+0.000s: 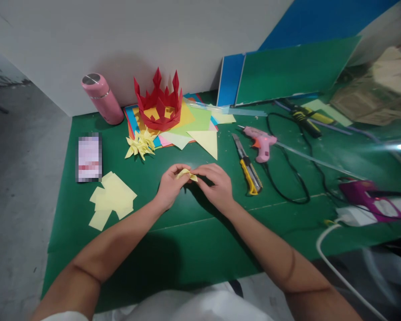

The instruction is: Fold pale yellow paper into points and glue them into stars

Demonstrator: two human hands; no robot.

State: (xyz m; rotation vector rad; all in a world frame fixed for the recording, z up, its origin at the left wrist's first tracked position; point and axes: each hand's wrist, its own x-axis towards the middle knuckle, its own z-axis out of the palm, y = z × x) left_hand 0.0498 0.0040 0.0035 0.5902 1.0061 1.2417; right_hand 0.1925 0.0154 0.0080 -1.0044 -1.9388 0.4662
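My left hand (169, 186) and my right hand (215, 185) meet over the green table (194, 240), and both pinch a small folded piece of yellow paper (187, 174) between their fingertips. A loose pile of yellow paper squares (112, 198) lies to the left of my left hand. Behind the hands sit several folded yellow paper pieces (141, 144), a yellow paper triangle (205, 141) and a red paper crown (159, 103) on a stack of coloured sheets (195, 119).
A yellow utility knife (248, 166), a pink glue gun (261, 142) and its black cord (289, 171) lie to the right. A pink bottle (102, 98) and a phone (88, 158) are at the left. Green and blue boards (287, 71) lean at the back. A purple device (364, 196) sits far right.
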